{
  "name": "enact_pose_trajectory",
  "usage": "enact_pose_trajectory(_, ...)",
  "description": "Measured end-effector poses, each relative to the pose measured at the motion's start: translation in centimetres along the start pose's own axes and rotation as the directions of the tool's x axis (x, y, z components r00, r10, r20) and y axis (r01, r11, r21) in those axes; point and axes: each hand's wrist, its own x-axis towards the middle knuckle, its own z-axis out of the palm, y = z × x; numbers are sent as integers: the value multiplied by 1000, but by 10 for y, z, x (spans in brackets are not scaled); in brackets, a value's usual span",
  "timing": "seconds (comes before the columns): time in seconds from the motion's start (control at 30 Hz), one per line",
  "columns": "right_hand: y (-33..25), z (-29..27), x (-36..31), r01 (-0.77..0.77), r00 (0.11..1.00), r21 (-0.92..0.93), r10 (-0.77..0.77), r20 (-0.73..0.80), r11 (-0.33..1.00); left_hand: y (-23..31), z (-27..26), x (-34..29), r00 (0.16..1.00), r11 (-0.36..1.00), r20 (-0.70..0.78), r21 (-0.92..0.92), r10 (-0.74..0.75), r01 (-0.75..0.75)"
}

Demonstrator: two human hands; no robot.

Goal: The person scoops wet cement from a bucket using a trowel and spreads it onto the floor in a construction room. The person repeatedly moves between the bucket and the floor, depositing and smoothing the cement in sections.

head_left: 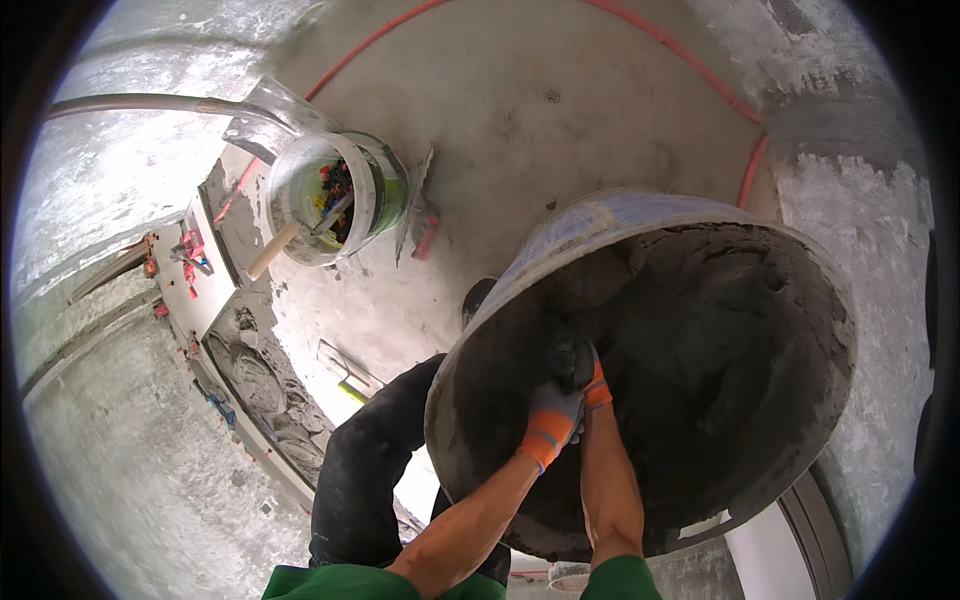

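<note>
Left hand (558, 403), right hand (574, 362): together; I can't tell their grip.
Mortar (720, 330): rightward inside the tub (575, 230), right hand nearer.

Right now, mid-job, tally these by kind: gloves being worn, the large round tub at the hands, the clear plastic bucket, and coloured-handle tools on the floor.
Grey-and-orange work gloves, left and right: 2
Large round tub of dark grey mix: 1
Clear plastic bucket: 1
Red-handled tool: 1
Yellow-green-handled tool: 1
Total: 6
</note>
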Motion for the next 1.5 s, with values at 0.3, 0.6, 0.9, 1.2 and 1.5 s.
enact_pose_trajectory(0.3, 8, 57, -96, -74, 808, 48, 32, 588, 996, -34, 8, -63, 971, 964, -51, 148, 232, -223)
enact_pose_trajectory(0.6, 86, 120, -314, 238, 869, -183, -125, 478, 954, -101, -3, -260, 712, 707, 1, 123, 702, -697)
enact_pose_trajectory(0.9, 288, 233, -438, 208, 932, -490, -19, 363, 846, -176, -122, -418, 666, 691, 183, -186, 723, -698)
enact_pose_trajectory(1.2, 551, 332, -303, 608, 520, -714, -506, 688, -347, -229, -414, -429, 464, 463, -157, -47, 872, -885)
enact_pose_trajectory(1.5, 789, 483, -124, 468, 703, -875, -546, 456, -128, -202, -668, -410, 644, 528, -296, -387, 705, -756)
